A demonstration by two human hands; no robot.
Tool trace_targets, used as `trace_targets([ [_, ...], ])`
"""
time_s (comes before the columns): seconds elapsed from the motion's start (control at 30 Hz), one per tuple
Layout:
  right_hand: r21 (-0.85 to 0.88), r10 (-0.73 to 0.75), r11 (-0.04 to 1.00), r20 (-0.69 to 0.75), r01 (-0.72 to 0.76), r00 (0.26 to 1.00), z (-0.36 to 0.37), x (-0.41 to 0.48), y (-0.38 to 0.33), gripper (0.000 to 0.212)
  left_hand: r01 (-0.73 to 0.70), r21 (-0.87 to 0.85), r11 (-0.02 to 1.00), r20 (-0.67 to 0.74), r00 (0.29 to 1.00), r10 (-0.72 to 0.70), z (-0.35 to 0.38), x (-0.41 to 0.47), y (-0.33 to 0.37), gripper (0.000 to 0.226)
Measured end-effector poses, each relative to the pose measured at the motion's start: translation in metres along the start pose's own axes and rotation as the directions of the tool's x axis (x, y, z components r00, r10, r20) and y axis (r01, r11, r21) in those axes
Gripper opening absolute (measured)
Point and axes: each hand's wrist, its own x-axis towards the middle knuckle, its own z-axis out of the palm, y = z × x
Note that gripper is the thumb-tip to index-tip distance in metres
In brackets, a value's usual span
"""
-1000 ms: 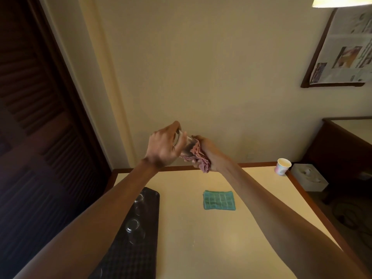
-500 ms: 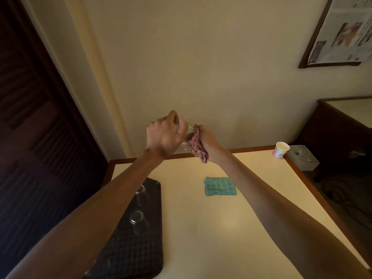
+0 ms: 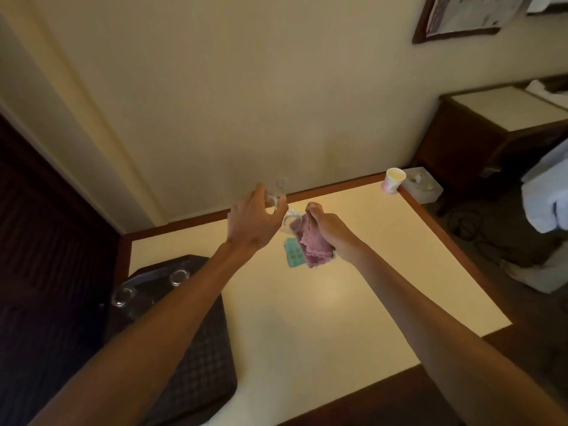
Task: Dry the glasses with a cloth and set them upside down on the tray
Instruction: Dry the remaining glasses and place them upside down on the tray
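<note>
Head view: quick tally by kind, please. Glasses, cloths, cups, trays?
Glasses: 3, one glass in the left hand, two glasses on the tray; arm may hide more.
Cloths: 2, pink cloth in the right hand, teal cloth on the table.
Paper cup: 1
Tray: 1
Total: 7

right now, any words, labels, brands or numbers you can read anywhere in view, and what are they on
No text here can be read.
Framed newspaper on the wall: its print is too blurred to read.
Cup at the table corner: pastel pattern, no legible words.
Glass, pink cloth, green cloth, tray: no text visible.
</note>
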Motion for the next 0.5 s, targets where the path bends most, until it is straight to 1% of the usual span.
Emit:
trace_targets([
  [0.07,0.037,0.033,0.999,-0.009,-0.033,0.999,-0.019,0.005,0.025,0.055,0.062,0.027,0.998,0.049,0.997,-0.064,0.022,-0.006,0.002,0.041],
  [0.13,0.082,0.081,0.993,-0.019,-0.079,0.997,-0.036,0.013,0.047,0.053,0.117,0.102,0.988,0.123,0.984,-0.129,0.044,-0.012,0.004,0.046],
  [0.27,0.103,0.145,0.984,0.019,-0.146,0.989,-0.066,0.034,0.088,0.053,0.178,0.217,0.96,0.269,0.934,-0.234,0.091,-0.03,0.011,0.049],
  [0.37,0.101,0.165,0.98,0.049,-0.17,0.985,-0.082,0.049,0.106,0.054,0.23,0.227,0.946,0.359,0.884,-0.301,0.124,-0.045,0.015,0.049],
  [0.4,0.099,0.169,0.98,0.064,-0.175,0.984,-0.087,0.054,0.115,0.054,0.256,0.226,0.94,0.377,0.867,-0.327,0.136,-0.052,0.018,0.052],
  [0.5,0.098,0.185,0.976,0.092,-0.194,0.978,-0.095,0.066,0.129,0.053,0.267,0.25,0.931,0.43,0.831,-0.354,0.161,-0.069,0.022,0.06],
])
